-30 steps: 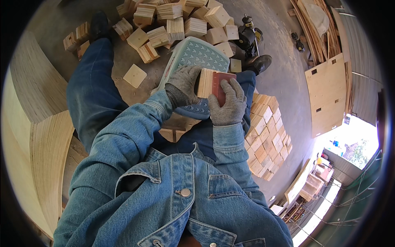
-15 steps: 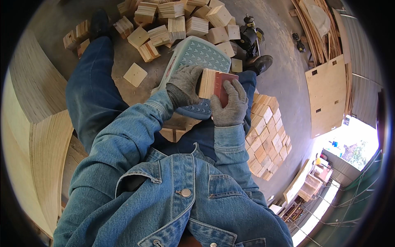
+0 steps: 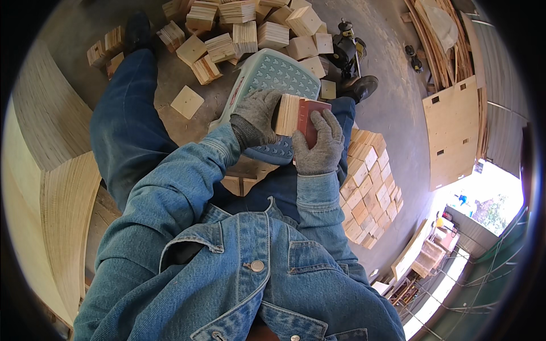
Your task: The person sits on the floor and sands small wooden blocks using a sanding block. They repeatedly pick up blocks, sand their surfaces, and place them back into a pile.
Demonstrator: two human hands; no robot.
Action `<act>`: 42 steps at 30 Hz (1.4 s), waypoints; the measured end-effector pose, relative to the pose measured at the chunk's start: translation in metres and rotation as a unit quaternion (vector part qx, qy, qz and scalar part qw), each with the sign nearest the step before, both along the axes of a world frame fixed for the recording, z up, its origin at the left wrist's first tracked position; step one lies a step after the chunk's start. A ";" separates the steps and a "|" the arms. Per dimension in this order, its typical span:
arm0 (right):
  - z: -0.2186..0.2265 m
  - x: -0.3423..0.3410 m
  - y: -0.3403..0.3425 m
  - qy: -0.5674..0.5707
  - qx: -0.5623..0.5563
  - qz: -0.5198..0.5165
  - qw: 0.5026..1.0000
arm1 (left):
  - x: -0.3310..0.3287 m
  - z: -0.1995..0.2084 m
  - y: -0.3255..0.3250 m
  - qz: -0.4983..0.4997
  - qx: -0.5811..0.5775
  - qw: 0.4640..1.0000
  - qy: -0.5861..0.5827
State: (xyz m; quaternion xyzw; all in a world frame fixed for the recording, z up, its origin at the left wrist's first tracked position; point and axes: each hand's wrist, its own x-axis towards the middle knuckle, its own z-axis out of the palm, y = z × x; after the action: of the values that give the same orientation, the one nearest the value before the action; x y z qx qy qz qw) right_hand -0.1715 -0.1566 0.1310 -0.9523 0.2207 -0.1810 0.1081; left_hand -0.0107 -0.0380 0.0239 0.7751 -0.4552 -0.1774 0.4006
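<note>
Above a pale green plastic stool (image 3: 287, 77), gloved in grey knit, my left hand (image 3: 257, 115) grips a wooden block of stacked square plywood pieces (image 3: 288, 115) from its left side. Against the block's right face lies a reddish-brown flat piece (image 3: 310, 120) with a straight edge; its exact kind is not clear. My right hand (image 3: 320, 142), in a matching glove, is closed on this piece, fingers curved over its outer face and thumb along its near side. The palm sides of both hands are hidden.
Loose piles of plywood blocks (image 3: 244, 40) lie beyond the stool, with a single square piece (image 3: 187, 103) on the floor. A neat stack of blocks (image 3: 369, 187) stands at my right. A black-and-yellow power tool (image 3: 346, 51) sits near my right shoe. Large curved plywood sheets (image 3: 62, 187) rise at left.
</note>
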 end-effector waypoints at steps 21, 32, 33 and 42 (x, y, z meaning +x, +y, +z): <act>-0.005 -0.001 -0.003 -0.024 0.016 0.001 1.000 | 0.003 0.007 -0.002 -0.016 0.043 0.997 0.068; -0.009 -0.001 -0.007 -0.046 0.024 0.013 0.999 | 0.001 0.002 -0.001 0.011 -0.011 1.000 0.024; -0.010 -0.002 -0.007 -0.045 0.025 0.012 0.999 | 0.000 0.004 -0.001 0.008 -0.003 1.000 0.025; -0.010 -0.002 -0.006 -0.043 0.030 0.006 0.999 | 0.000 0.002 -0.001 0.009 0.020 1.000 0.022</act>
State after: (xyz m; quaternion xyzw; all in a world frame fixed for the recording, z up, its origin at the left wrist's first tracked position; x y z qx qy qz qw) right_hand -0.1733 -0.1630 0.1213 -0.9412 0.2154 -0.2144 0.1474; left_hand -0.0108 -0.0386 0.0263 0.7829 -0.4358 -0.2000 0.3964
